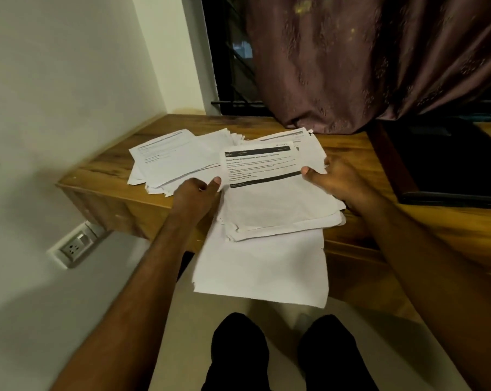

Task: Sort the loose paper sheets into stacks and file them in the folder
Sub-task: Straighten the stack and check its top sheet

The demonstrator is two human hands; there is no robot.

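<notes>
A thick stack of white sheets (278, 204) lies at the front of the wooden desk (103, 167), topped by a printed page with black bars. My left hand (194, 194) grips its left edge, thumb on top. My right hand (337, 182) grips the right edge, thumb on the page. One large blank sheet (261, 266) hangs below the stack over the desk's front edge. A second, spread pile of sheets (176, 159) lies on the desk to the left. A dark flat thing, perhaps the folder (447, 165), lies at the right.
A brown curtain (365, 66) hangs over the desk's back edge before a dark window. The white wall with a socket (74, 248) stands at the left. My legs in black (283, 354) are below the desk front.
</notes>
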